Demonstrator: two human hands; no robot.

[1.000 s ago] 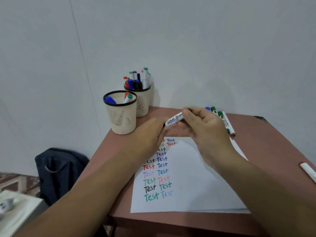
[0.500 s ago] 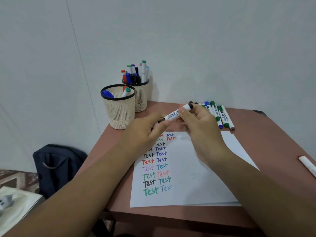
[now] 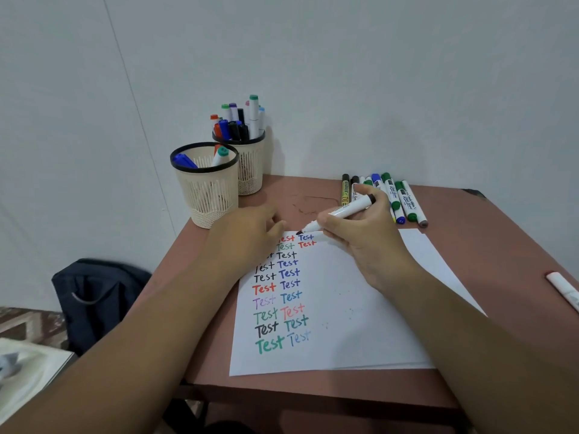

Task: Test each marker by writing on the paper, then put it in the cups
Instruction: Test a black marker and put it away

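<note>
- Head view shows the right hand (image 3: 369, 245) closed in a writing grip around a white marker (image 3: 341, 213) with a black end; its uncapped dark tip sits at the far edge of the paper (image 3: 360, 324), just above the second column of "Test" words.
- The left hand (image 3: 247, 239) lies on the paper's far-left corner, fingers curled; whether it holds a cap I cannot tell.
- The paper lies on the near half of the tabletop (image 3: 501, 245), its left part covered by two columns of coloured words.
- Untested markers (image 3: 391, 195) lie in a row near the far edge, just beyond the right hand.
- Two mesh cups stand at the far-left corner: the near cup (image 3: 206, 195) holds a few markers, the far cup (image 3: 250, 167) is crowded.
- To do this step well, I judge the tip should come down lightly on bare paper beside the columns, since little room is left at the top.
- The left hand should keep the sheet flat so the stroke does not drag it.
- Cap it firmly, then the near cup looks the easier drop.
</note>
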